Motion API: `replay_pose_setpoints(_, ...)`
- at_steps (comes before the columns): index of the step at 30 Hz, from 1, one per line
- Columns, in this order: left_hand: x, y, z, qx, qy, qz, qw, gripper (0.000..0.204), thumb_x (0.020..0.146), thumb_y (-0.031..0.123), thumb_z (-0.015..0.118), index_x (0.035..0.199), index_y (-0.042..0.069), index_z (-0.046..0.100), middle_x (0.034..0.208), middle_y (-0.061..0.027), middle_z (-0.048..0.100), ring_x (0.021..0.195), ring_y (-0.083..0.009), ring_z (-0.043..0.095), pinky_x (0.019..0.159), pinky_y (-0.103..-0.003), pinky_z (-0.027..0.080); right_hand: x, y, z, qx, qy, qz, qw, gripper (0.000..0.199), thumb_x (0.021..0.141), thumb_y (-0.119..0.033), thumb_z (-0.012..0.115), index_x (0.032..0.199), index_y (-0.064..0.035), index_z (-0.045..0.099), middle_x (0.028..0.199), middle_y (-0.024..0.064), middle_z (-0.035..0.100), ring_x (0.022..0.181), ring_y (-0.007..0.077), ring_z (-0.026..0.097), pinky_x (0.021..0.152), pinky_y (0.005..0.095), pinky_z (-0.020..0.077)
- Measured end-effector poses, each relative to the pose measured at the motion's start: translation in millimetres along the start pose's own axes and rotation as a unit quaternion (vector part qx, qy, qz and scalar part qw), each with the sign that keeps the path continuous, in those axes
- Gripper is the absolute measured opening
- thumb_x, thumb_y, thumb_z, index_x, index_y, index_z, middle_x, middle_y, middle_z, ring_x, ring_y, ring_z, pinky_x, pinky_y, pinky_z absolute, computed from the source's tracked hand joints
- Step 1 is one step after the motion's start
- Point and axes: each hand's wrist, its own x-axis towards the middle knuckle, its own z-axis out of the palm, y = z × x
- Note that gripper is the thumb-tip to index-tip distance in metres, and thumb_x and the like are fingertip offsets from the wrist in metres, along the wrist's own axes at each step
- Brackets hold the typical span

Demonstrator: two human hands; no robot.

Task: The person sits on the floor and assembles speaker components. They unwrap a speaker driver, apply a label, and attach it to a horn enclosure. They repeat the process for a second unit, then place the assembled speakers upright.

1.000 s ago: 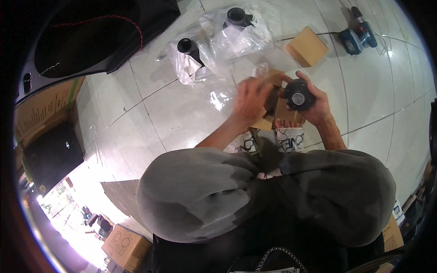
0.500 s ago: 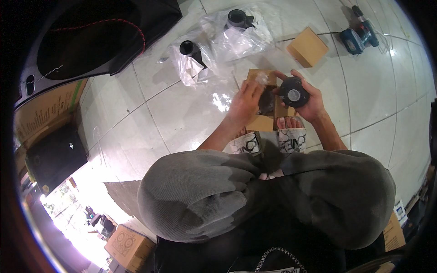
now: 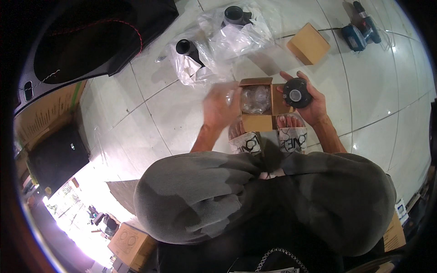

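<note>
Fingers of my right hand (image 3: 307, 102) curl around a round black speaker part (image 3: 297, 93); my blurred left hand (image 3: 221, 107) spreads beside the small open cardboard box (image 3: 257, 105).

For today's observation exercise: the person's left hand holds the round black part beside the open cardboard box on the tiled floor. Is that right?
Not quite. The head view shows the right hand holding the round black part; the left hand is at the other side of the open cardboard box.

Open box (image 3: 257, 105) on floor (image 3: 150, 113) just ahead of feet, clear wrap (image 3: 255, 98) inside. Left hand (image 3: 219, 108) at its left side, right hand (image 3: 306, 101) on its right holding round part (image 3: 297, 93). Bagged parts (image 3: 218, 43) behind; small closed box (image 3: 308, 43) and drill (image 3: 360, 31) back-right.
</note>
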Motion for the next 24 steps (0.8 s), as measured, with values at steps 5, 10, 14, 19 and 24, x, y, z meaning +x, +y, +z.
replay_pose_setpoints(5, -34.7, -28.0, 1.7, 0.161, -0.029, -0.104, 0.981, 0.07, 0.072, 0.025, 0.082, 0.13, 0.001, 0.05, 0.121, -0.0189, 0.057, 0.111, -0.039, 0.054, 0.093, -0.047, 0.047, -1.1, 1.3, -1.0, 0.022, -0.028, -0.002, 0.999, 0.042, 0.101, -0.036, 0.05, 0.137, -0.0165, 0.042, 0.152, 0.0198, 0.038, 0.123, 0.0344, 0.057, 0.089, 0.0456, 0.0543)
replay_pose_setpoints(10, -50.4, -51.4, -14.4, -0.018, -0.003, -0.213, 0.977, 0.066, 0.074, 0.017, 0.079, 0.131, 0.001, 0.05, 0.122, -0.0195, 0.057, 0.114, -0.038, 0.054, 0.097, -0.046, 0.046, -1.3, 0.9, 0.8, 0.011, -0.024, 0.001, 1.0, 0.043, 0.1, -0.037, 0.051, 0.137, -0.0172, 0.043, 0.151, 0.0195, 0.04, 0.122, 0.0338, 0.057, 0.089, 0.0467, 0.0538)
replay_pose_setpoints(14, -44.3, -46.9, -27.6, 0.057, -0.008, -0.056, 0.997, 0.07, 0.076, 0.02, 0.082, 0.135, 0.006, 0.047, 0.129, -0.0185, 0.052, 0.119, -0.0378, 0.05, 0.1, -0.048, 0.045, 1.0, 5.3, 5.4, 0.01, -0.016, 0.008, 1.0, 0.044, 0.099, -0.038, 0.052, 0.137, -0.0172, 0.043, 0.151, 0.019, 0.041, 0.121, 0.0344, 0.057, 0.09, 0.0477, 0.0533)
replay_pose_setpoints(19, -45.0, -19.9, -1.1, 0.116, -0.177, -0.129, 0.969, 0.086, 0.064, 0.025, 0.086, 0.139, 0.011, 0.047, 0.149, -0.0239, 0.029, 0.128, -0.0466, 0.038, 0.1, -0.054, 0.042, 0.3, 6.1, 5.5, 0.022, -0.017, 0.014, 1.0, 0.043, 0.1, -0.038, 0.051, 0.137, -0.0164, 0.044, 0.15, 0.0191, 0.042, 0.121, 0.0355, 0.057, 0.09, 0.0487, 0.0532)
replay_pose_setpoints(24, -50.7, -22.2, 6.2, 0.1, -0.147, -0.133, 0.975, 0.07, 0.064, 0.023, 0.086, 0.125, 0.009, 0.055, 0.141, -0.0218, 0.036, 0.127, -0.045, 0.037, 0.1, -0.053, 0.04, -4.0, 4.4, 3.9, 0.044, -0.017, 0.014, 0.999, 0.041, 0.101, -0.037, 0.047, 0.136, -0.0156, 0.045, 0.149, 0.0204, 0.043, 0.121, 0.0375, 0.057, 0.089, 0.0491, 0.0534)
